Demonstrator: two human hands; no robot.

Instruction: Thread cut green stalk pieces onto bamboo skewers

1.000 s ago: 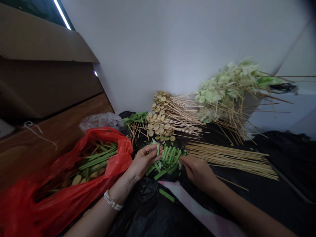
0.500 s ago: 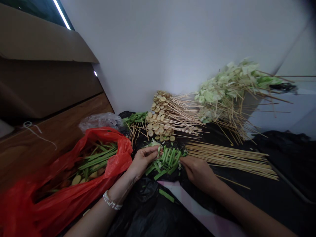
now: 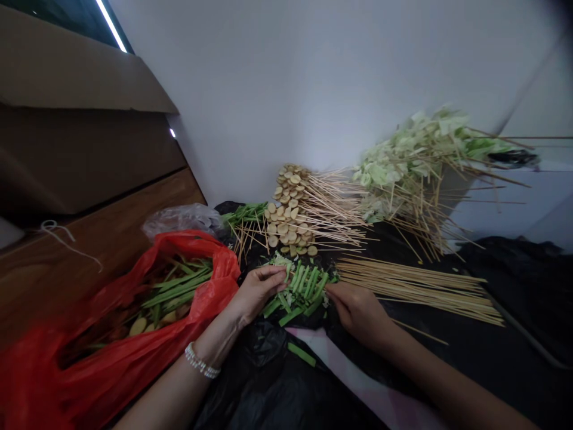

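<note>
Cut green bean pieces (image 3: 308, 283) lie in a pile on black plastic at the centre, several side by side. My left hand (image 3: 262, 289), with a beaded bracelet on its wrist, pinches at the pile's left end; what is between its fingertips is too small to make out. At the right end of the pile my right hand (image 3: 358, 307) is closed, its fingertips hidden, near the tips of the bare bamboo skewers (image 3: 421, 289). One loose green piece (image 3: 301, 354) rests nearer to me.
An open red bag (image 3: 224, 269) of long beans and potato slices stands left. Skewered potato slices (image 3: 289, 221) lie behind the pile, with skewered cabbage (image 3: 398, 161) at back right. A clear bag (image 3: 183, 220) and cardboard box (image 3: 89, 155) are left.
My left hand has shifted very slightly left, away from the bean pieces. My right hand is almost unmoved.
</note>
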